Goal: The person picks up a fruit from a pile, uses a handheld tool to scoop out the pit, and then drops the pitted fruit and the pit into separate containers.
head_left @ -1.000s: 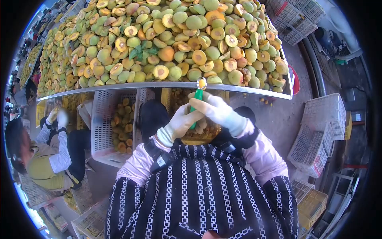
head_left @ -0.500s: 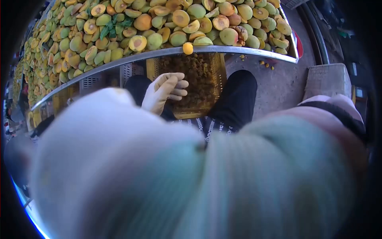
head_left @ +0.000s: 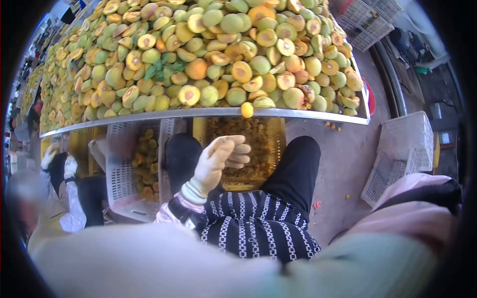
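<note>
My left hand (head_left: 221,161), in a pale glove, hangs above my lap, in front of a yellow crate (head_left: 198,130). Its fingers are loosely curled with small gaps between them, and nothing shows in them. My right hand is out of view; only the pink and green right sleeve (head_left: 397,228) shows at the lower right. Blurred pale cloth (head_left: 149,253) fills the bottom. Ahead, a heap of halved yellow-green stone fruit (head_left: 213,49), like peaches, lies on a metal-edged table (head_left: 164,113). One small round yellow fruit (head_left: 247,110) sits at its rim.
Left of my legs stands a white crate (head_left: 119,184) with fruit pieces. Another person's gloved hands (head_left: 69,166) are farther left. White crates (head_left: 405,144) stand on the floor at right, near a metal rail (head_left: 391,74). Green leaves (head_left: 164,68) lie in the heap.
The view has tilted up, so the table sits lower in it. The blurred cloth has dropped, uncovering my lap and left wrist. My left hand stays before the yellow crate, fingers curled.
</note>
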Demonstrator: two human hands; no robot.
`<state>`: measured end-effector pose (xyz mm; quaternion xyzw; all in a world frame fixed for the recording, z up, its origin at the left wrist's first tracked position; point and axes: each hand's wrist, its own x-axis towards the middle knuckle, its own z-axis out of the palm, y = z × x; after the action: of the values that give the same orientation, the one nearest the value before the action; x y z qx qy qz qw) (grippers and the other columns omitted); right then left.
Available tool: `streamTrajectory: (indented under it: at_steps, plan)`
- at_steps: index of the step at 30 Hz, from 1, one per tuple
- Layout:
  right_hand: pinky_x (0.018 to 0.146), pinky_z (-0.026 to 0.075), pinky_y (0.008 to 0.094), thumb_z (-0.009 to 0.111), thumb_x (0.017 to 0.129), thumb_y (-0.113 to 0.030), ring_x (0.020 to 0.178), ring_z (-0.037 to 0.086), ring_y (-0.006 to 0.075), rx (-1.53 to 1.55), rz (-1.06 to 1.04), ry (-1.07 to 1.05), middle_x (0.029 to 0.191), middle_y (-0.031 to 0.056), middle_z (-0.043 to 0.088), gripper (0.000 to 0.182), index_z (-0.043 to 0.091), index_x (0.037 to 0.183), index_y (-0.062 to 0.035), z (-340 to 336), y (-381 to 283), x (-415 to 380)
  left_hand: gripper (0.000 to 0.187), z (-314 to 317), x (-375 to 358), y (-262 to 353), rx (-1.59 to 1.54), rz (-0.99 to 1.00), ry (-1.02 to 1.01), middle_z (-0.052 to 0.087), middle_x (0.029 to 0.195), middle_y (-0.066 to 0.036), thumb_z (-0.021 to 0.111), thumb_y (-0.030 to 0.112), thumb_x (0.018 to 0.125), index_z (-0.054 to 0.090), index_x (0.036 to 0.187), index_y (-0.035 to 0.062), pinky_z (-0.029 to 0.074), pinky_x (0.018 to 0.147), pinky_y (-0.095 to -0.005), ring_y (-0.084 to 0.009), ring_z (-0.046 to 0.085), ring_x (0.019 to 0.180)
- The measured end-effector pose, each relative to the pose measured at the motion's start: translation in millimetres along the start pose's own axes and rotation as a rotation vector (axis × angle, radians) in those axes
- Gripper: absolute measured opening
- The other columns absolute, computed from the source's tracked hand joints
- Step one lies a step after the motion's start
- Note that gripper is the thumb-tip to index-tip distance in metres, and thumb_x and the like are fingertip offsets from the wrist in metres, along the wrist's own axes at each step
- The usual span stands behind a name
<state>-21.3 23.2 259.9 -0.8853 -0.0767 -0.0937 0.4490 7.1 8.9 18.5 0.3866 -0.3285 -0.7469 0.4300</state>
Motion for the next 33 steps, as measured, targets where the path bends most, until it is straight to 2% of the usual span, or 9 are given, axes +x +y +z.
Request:
streamTrajectory:
  at_steps: [7,9,14,17,21,24,26,29,33]
  plan:
    - [0.062,0.051,0.0357,0.061,0.081,-0.016,0.066,0.062,0.0251,-0.113,0.146,-0.091,0.077,0.0074,0.059,0.028,0.063,0.106,-0.0032,-3,-7,-54,0.039,4,-2,-6,-0.037,-0.018,-0.037,0.066,0.109,-0.010,0.044,0.033,0.102,0.054,0.126,0.0030,0.054,0.080,-0.0317,-0.0190,0.067,0.091]
    - [0.062,0.051,0.0355,0.061,0.081,-0.016,0.066,0.062,0.0248,-0.157,0.186,-0.099,0.076,0.0071,0.058,0.028,0.064,0.106,-0.0033,-3,-7,-58,0.039,8,-2,-6,-0.096,-0.026,-0.034,0.067,0.104,-0.010,0.051,0.033,0.100,0.055,0.122,0.0013,0.054,0.077,-0.0288,-0.0161,0.066,0.087]
    - [0.061,0.050,0.0350,0.061,0.081,-0.016,0.064,0.060,0.0240,-0.322,0.307,-0.064,0.073,0.0062,0.056,0.028,0.064,0.106,-0.0036,-9,-19,-65,0.040,13,-6,-11,-0.094,-0.042,-0.017,0.066,0.107,-0.009,0.044,0.036,0.102,0.055,0.124,0.0038,0.053,0.080,-0.0320,-0.0176,0.066,0.090]
    - [0.060,0.049,0.0347,0.062,0.080,-0.016,0.062,0.059,0.0236,-0.499,0.461,-0.026,0.071,0.0057,0.055,0.028,0.065,0.106,-0.0037,-17,-37,-91,0.042,31,-13,-4,-0.142,-0.112,0.113,0.066,0.107,-0.008,0.045,0.038,0.101,0.055,0.124,0.0040,0.053,0.080,-0.0306,-0.0161,0.066,0.089]
    - [0.059,0.048,0.0343,0.062,0.080,-0.016,0.061,0.058,0.0230,-0.796,0.680,0.022,0.069,0.0050,0.053,0.028,0.065,0.105,-0.0039,-23,-73,-113,0.043,5,8,-39,-0.095,0.090,-0.083,0.067,0.105,-0.007,0.051,0.039,0.099,0.055,0.122,0.0034,0.054,0.077,-0.0302,-0.0146,0.066,0.087]
    - [0.059,0.047,0.0340,0.062,0.080,-0.016,0.060,0.057,0.0226,-0.930,0.782,0.055,0.068,0.0045,0.052,0.028,0.065,0.105,-0.0041,-20,-93,-122,0.044,9,5,-27,-0.132,-0.053,0.045,0.068,0.102,-0.008,0.055,0.040,0.096,0.057,0.120,0.0034,0.054,0.075,-0.0294,-0.0150,0.066,0.085]
    - [0.058,0.047,0.0339,0.062,0.080,-0.015,0.059,0.057,0.0223,-0.979,0.821,0.042,0.067,0.0041,0.052,0.028,0.066,0.105,-0.0042,-21,-99,-120,0.030,2,15,-41,-0.153,0.016,-0.046,0.067,0.094,-0.008,0.058,0.032,0.095,0.059,0.107,0.0049,0.053,0.064,-0.0284,-0.0160,0.065,0.075]
    - [0.058,0.046,0.0336,0.062,0.079,-0.015,0.058,0.056,0.0218,-1.057,0.844,0.026,0.065,0.0036,0.050,0.028,0.066,0.105,-0.0044,-1,-98,-107,0.041,7,-1,-18,-0.159,0.019,0.045,0.068,0.096,-0.007,0.059,0.041,0.094,0.059,0.112,0.0047,0.054,0.069,-0.0285,-0.0152,0.067,0.080]
    - [0.057,0.045,0.0332,0.062,0.079,-0.015,0.056,0.054,0.0212,-1.089,0.831,0.048,0.063,0.0029,0.049,0.028,0.066,0.105,-0.0046,32,-82,-83,0.039,-10,2,-17,-0.168,0.060,0.041,0.068,0.096,-0.006,0.056,0.040,0.096,0.058,0.114,0.0055,0.053,0.067,-0.0279,-0.0147,0.067,0.077]
